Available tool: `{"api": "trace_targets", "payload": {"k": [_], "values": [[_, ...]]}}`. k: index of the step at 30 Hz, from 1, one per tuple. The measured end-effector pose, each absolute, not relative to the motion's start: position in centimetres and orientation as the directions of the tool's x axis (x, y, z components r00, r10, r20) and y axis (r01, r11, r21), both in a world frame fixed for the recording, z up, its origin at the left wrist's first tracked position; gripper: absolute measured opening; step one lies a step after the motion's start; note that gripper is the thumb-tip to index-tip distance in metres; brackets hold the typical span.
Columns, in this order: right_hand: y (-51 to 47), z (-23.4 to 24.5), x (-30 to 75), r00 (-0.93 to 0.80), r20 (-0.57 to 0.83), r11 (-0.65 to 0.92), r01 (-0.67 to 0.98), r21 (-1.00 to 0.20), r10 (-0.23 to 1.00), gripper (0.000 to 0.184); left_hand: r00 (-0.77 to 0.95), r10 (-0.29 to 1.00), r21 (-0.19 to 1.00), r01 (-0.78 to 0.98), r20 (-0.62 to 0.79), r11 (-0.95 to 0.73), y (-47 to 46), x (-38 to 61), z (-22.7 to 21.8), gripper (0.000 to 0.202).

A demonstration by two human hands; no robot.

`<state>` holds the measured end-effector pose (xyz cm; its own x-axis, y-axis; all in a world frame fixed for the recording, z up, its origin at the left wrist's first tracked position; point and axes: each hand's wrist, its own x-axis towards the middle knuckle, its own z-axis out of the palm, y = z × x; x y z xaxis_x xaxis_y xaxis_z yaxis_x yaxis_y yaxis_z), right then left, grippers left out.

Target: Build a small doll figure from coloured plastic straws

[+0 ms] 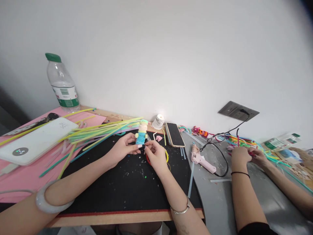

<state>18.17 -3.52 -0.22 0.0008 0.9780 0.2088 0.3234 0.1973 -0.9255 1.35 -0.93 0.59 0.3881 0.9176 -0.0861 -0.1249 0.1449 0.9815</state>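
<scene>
A small doll (140,138) of wound pipe cleaners, blue in the body with a pale head and a yellow-green top, stands upright between my two hands above the black mat (117,189). My left hand (124,148) grips it from the left side, thumb and fingers closed on its lower body. At the doll's dark base, my right hand (155,153) pinches with thumb and forefinger. Behind my right hand lie a yellow ring (167,156) and a red one, partly hidden.
Pipe cleaners (105,129), a white power bank (36,140) and a bottle (62,81) are at left. A paper cup (158,121), phone (175,134) and pink glue gun (201,160) with cord lie ahead and right. A co-worker's hands (241,156) work at far right.
</scene>
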Motion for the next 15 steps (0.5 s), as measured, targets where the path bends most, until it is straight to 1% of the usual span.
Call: {"api": "trace_targets", "payload": {"k": [6, 15], "values": [[-3.55, -0.18, 18.25, 0.004, 0.192, 0.18, 0.318, -0.931, 0.981, 0.011, 0.395, 0.913, 0.981, -0.12, -0.096, 0.155, -1.0, 1.36, 0.69, 0.031], [-3.66, -0.65, 18.23, -0.033, 0.202, 0.201, 0.333, -0.921, 0.979, 0.013, 0.388, 0.918, 0.983, -0.116, -0.087, 0.142, -0.86, 1.36, 0.62, 0.031]]}}
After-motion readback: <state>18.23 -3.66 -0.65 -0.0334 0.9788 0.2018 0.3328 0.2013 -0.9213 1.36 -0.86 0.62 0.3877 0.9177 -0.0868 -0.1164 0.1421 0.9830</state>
